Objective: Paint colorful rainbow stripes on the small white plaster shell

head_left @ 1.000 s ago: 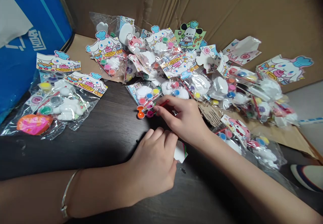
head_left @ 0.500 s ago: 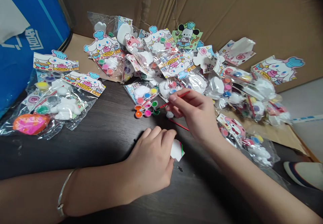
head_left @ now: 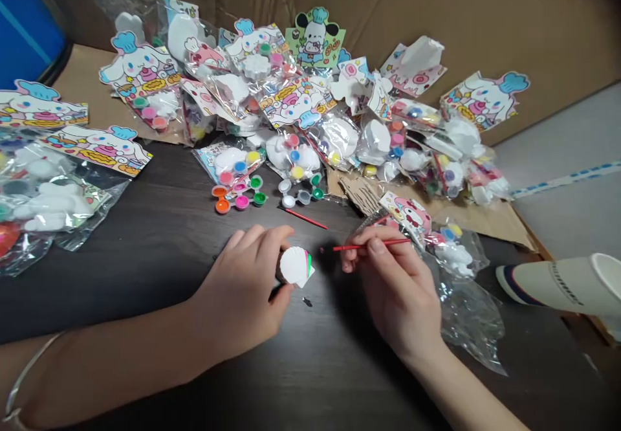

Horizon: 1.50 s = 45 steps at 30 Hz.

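Observation:
My left hand [head_left: 247,282] grips a small white figure [head_left: 294,266] whose right edge carries pink and green paint. In my right hand [head_left: 398,276] is a thin red paintbrush [head_left: 371,244], held between thumb and fingers, its dark tip pointing left toward the figure but apart from it. Beyond my left hand lies a strip of open paint pots [head_left: 241,202] with orange, pink and green. Beside it sits a second pot strip [head_left: 304,197] with white, grey and green. Another red brush [head_left: 305,218] rests on the dark table [head_left: 320,366] in front of these pots.
Many clear bags of white figures and paints [head_left: 334,136] are piled at the back against a cardboard wall [head_left: 466,23]. More bags [head_left: 53,201] lie at the left. A paper cup [head_left: 557,282] lies on its side at the right, near a crumpled clear wrapper [head_left: 470,321].
My right hand has drawn the brush back from the green paint pot toward the near right. The view has shifted right, and the figure in my left hand now shows more fully.

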Available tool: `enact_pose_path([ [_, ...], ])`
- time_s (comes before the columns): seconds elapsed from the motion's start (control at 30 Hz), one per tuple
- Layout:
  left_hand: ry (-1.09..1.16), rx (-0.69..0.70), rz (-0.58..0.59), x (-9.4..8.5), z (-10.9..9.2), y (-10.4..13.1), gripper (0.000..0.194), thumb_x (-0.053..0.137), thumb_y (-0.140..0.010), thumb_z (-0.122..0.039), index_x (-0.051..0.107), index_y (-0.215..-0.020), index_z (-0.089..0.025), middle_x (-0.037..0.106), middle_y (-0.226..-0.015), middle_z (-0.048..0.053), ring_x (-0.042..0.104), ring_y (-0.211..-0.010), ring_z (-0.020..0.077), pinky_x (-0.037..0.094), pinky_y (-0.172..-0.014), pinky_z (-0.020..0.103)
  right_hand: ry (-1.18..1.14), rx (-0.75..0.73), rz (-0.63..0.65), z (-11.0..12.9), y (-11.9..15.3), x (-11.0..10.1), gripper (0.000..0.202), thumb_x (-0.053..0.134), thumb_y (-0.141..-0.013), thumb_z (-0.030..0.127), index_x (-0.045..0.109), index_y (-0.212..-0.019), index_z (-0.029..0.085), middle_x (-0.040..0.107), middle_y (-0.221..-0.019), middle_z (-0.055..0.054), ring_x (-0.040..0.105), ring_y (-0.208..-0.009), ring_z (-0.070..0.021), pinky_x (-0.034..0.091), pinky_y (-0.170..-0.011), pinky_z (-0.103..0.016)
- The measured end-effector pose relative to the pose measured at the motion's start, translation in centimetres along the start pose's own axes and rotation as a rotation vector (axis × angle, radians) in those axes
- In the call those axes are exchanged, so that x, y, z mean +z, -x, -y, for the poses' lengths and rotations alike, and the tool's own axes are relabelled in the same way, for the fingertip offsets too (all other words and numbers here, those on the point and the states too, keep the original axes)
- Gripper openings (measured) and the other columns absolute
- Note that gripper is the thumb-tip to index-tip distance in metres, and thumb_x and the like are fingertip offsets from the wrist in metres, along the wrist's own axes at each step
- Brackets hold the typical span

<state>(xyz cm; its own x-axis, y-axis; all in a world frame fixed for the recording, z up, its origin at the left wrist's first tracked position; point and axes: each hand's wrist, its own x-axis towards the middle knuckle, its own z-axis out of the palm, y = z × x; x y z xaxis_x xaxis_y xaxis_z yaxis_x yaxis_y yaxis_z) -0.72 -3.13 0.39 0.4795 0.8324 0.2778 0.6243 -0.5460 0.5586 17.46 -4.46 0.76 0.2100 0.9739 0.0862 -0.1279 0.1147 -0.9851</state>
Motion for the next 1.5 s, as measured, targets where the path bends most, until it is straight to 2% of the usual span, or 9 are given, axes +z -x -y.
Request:
enact_pose_path([
  [0.27, 0.007, -0.034, 0.020, 0.04, -0.09, -0.18, 0.048, 0.059, -0.072, -0.010, 0.041, -0.116, -0.020, 0.060, -0.097, 0.002, 0.053, -0.083, 0.0178, 0.041, -0.073, 0.032, 0.075, -0.016, 0.066, -1.17, -0.10, 0.10, 0.018, 0.060, -0.086, 0.038, 0.061, -0.080, 0.021, 0.056, -0.068, 0.002, 0.055, -0.063, -0.0091, 0.048, -0.059, -0.022],
  [0.6, -0.020, 0.003, 0.025, 0.03, -0.06, -0.25, 0.046, 0.059, -0.074, -0.010, 0.040, -0.116, -0.016, 0.060, -0.098, 0.003, 0.052, -0.084, 0.0165, 0.040, -0.074, 0.030, 0.216, -0.037, 0.121, -1.29, 0.09, -0.21, 0.015, 0.053, -0.092, 0.031, 0.060, -0.083, 0.022, 0.058, -0.069, 0.004, 0.052, -0.062, -0.0060, 0.044, -0.059, -0.017],
  [1.07, -0.026, 0.007, 0.041, 0.04, -0.04, -0.45, 0.045, 0.059, -0.074, -0.010, 0.042, -0.116, -0.014, 0.060, -0.098, 0.005, 0.053, -0.084, 0.0169, 0.041, -0.074, 0.031, 0.215, -0.057, 0.114, -1.19, -0.02, 0.07, 0.015, 0.054, -0.090, 0.033, 0.058, -0.081, 0.021, 0.056, -0.068, 0.003, 0.051, -0.059, -0.0080, 0.043, -0.056, -0.021],
  [1.5, -0.035, 0.003, 0.049, -0.23, -0.24, -0.40, 0.046, 0.060, -0.074, -0.010, 0.039, -0.114, -0.018, 0.061, -0.097, 0.002, 0.053, -0.083, 0.0168, 0.041, -0.073, 0.031, 0.253, -0.071, 0.109, -0.94, -0.18, 0.21, 0.022, 0.056, -0.089, 0.039, 0.056, -0.077, 0.020, 0.054, -0.066, 0.002, 0.050, -0.058, -0.0094, 0.043, -0.053, -0.023],
])
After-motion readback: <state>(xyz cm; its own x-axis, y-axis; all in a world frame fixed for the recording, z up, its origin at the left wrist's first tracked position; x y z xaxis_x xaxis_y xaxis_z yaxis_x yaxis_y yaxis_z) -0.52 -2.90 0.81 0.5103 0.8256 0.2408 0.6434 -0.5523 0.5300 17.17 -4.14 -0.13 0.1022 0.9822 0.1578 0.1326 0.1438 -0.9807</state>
